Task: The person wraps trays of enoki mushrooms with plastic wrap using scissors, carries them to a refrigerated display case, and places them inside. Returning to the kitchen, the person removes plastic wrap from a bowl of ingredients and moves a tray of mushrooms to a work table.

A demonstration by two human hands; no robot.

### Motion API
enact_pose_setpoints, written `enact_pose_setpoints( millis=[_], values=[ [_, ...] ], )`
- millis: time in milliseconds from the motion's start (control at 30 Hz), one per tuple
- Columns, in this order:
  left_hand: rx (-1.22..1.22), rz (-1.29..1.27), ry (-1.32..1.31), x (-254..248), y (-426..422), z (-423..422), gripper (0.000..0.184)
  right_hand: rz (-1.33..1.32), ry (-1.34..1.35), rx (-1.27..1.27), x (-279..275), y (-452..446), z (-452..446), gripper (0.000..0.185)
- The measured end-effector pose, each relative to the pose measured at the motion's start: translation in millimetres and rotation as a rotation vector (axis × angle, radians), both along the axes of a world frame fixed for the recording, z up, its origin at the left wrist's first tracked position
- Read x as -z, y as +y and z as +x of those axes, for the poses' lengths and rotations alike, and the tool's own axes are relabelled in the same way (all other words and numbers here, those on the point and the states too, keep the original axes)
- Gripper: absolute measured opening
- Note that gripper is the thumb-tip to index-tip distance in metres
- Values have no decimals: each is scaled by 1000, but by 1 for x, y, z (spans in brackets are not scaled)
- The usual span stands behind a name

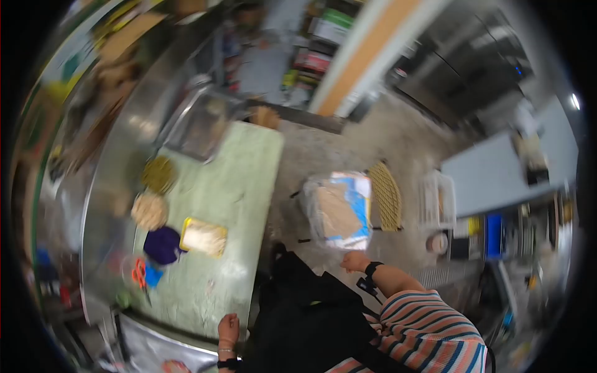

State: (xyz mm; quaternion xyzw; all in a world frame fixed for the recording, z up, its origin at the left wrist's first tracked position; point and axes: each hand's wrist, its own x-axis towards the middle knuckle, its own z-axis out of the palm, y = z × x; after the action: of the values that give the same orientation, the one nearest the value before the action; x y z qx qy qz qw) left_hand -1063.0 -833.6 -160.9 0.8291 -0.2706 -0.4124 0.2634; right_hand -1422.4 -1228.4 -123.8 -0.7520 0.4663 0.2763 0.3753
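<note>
My left hand (228, 328) hangs at the near right edge of the pale green table (242, 180), fingers curled, with nothing visible in it. My right hand (355, 262) is loosely closed just below a plastic-covered stack (339, 211) of bags or sheets; a gap too small to judge lies between them. What its fingers hold, if anything, cannot be made out. On the table stand a yellow-rimmed tray of pale food (204, 237), a purple item (163, 245), a round pale container (149, 211) and a green one (158, 174). Orange-handled scissors (139, 272) lie near a blue piece (153, 275).
A metal tray (202, 121) sits at the table's far end. Beyond the stack are a yellow woven chair part (385, 196) and a white crate (438, 199). A grey worktop (497, 168) stands at right. Shelves with boxes line the back and left.
</note>
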Motion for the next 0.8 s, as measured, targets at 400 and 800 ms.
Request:
enact_pose_setpoints(
  millis=[400, 800],
  values=[
    [732, -121, -162, -1, -184, -62, 18, -6, -33, 1411, -12, 189, -284, 25],
    [1104, 110, 162, 11, -399, -379, 27, -109, -226, 1934, 36, 227, -511, 32]
  ],
)
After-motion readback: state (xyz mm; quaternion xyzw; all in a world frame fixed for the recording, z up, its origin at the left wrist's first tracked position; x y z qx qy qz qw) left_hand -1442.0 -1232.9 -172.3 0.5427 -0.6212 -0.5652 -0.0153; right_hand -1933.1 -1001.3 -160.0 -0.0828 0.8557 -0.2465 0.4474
